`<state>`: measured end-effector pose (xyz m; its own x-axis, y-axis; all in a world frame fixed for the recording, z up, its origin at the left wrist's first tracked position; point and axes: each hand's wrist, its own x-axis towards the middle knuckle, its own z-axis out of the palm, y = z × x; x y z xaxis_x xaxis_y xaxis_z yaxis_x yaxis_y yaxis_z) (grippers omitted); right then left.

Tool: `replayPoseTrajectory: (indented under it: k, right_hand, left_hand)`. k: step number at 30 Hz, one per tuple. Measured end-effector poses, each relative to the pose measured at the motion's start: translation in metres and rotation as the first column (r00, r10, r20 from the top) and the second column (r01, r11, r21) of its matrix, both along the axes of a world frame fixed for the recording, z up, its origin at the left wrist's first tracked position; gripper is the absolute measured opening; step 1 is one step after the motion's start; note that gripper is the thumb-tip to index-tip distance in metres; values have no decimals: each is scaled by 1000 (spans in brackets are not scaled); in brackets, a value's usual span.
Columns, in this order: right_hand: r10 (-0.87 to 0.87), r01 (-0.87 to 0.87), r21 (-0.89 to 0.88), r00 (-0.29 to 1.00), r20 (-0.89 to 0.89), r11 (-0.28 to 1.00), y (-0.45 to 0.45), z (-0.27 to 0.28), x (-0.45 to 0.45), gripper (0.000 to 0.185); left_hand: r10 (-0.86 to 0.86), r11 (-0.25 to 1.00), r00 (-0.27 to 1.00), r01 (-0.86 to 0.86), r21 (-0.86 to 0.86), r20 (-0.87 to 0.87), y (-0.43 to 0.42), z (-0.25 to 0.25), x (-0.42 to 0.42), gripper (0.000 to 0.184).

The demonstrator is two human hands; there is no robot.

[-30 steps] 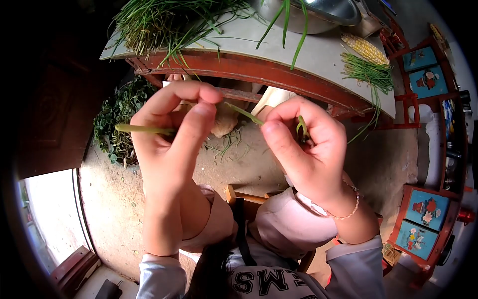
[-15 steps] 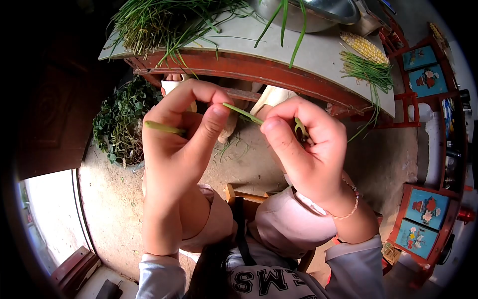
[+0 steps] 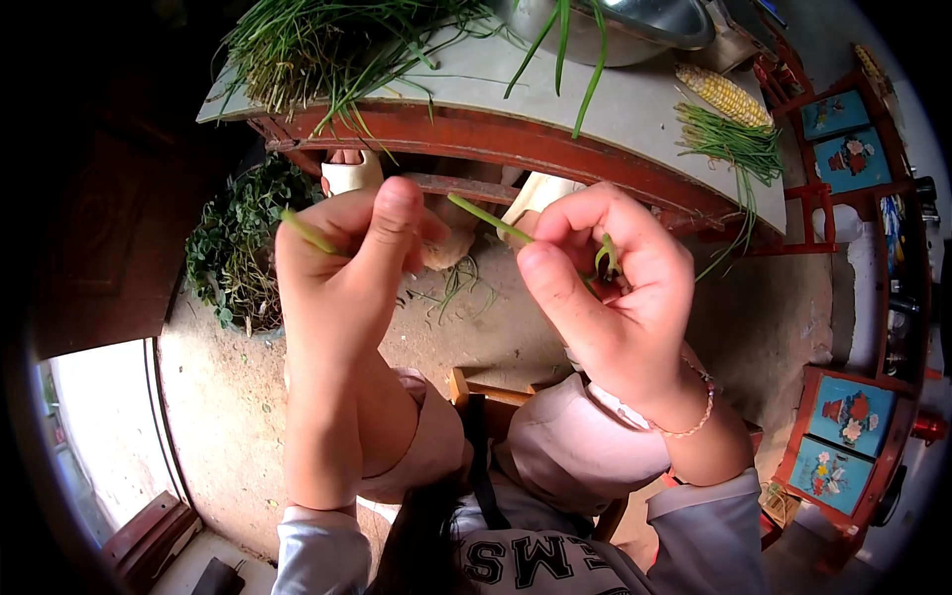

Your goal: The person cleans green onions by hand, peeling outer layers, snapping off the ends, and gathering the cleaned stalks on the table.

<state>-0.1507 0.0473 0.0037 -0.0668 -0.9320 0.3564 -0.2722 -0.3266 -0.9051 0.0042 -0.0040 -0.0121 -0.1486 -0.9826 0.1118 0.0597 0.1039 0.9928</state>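
See a thin green stalk [image 3: 488,216] up in front of the body, pinched btwn thumb and forefinger of the right hand [image 3: 620,288], w/ the free tip pointing toward the left hand [image 3: 332,283] but not touching. Looks v. light, slim and fairly straight; prob. crisp enough to stay in line, yet easy to bend, bruise or snap. Might be slick if damp; can't tell from here. Best take hold w/ fingertips, light pressure, a bit back from the fine tip. Note a curled green bit [image 3: 607,256] tucked inside the bent right fingers too. Find the left hand curled round a green piece [image 3: 309,230], poking out at the outer side, w/ thumb raised. Farther out, spot loose scraps [image 3: 451,288] on the floor [image 3: 476,337], then a white-topped table [image 3: 476,89] w/ a big bunch of greens [image 3: 288,59], a metal bowl [image 3: 630,45], a corn cob [image 3: 724,94] and, just beside that, a small bunch [image 3: 729,139]. Add a leafy pile [image 3: 238,243], low at left.
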Motion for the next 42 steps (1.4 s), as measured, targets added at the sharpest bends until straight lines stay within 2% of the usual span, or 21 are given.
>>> replayPoseTrajectory:
  k: [4,6,7,9,12,15,19,22,24,25,26,28,29,30,32,34,42]
  right_hand:
    - [-10,11,-18,1000,26,1000,0,0,2,10]
    - [-13,14,-16,1000,9,1000,-1,1,1,10]
    - [-14,14,-17,1000,9,1000,-1,1,1,10]
    - [-12,12,-8,1000,4,1000,-1,0,1,10]
    - [5,-5,-15,1000,29,1000,-1,0,2,9]
    - [35,-35,-1,999,24,999,0,2,2,9]
    - [60,-60,18,998,34,998,0,2,2,8]
    - [36,-38,39,997,61,999,2,3,4,9]
    - [54,-68,84,985,166,994,2,2,5,7]
    - [55,-70,83,984,168,994,2,2,6,7]
    - [66,-79,97,989,133,992,1,1,6,7]
    - [72,-82,109,993,96,991,-2,-2,9,7]
    - [44,-45,9,991,123,999,-6,-5,13,8]
    - [20,-6,-90,988,151,996,-7,-8,16,9]
    - [8,7,-91,987,160,996,-7,-9,18,8]
    - [25,-23,-15,978,206,1000,-8,-10,18,8]
    - [24,-35,28,943,333,999,-8,-10,24,8]
  left_hand:
    - [-117,993,989,119,-25,85,0,-5,2,13]
    - [-89,996,994,89,-6,-62,4,-3,-7,14]
    - [-121,991,989,125,54,-79,4,-2,-4,14]
    - [-168,984,983,171,43,-70,2,5,4,15]
    - [-125,990,982,132,43,-144,5,6,0,14]
    - [-165,980,986,159,-121,-35,5,1,0,8]
    - [-149,989,987,148,-17,-63,8,5,-6,5]
    - [-200,976,969,210,63,-142,7,5,-5,9]
    - [-337,902,912,384,196,-235,4,7,-4,15]
    - [-381,878,894,430,209,-236,3,3,-4,26]
    - [-382,878,894,430,209,-236,6,4,-7,26]
    - [-338,822,713,542,177,-615,14,7,-15,39]
    - [-467,788,681,610,83,-565,10,-1,-11,48]
    - [-469,786,678,612,82,-566,10,-2,-13,48]
    - [-482,824,721,566,21,-497,12,-2,-17,48]
    - [-493,817,715,577,20,-496,13,-2,-19,49]
    - [-407,847,718,528,61,-565,18,-1,-23,49]
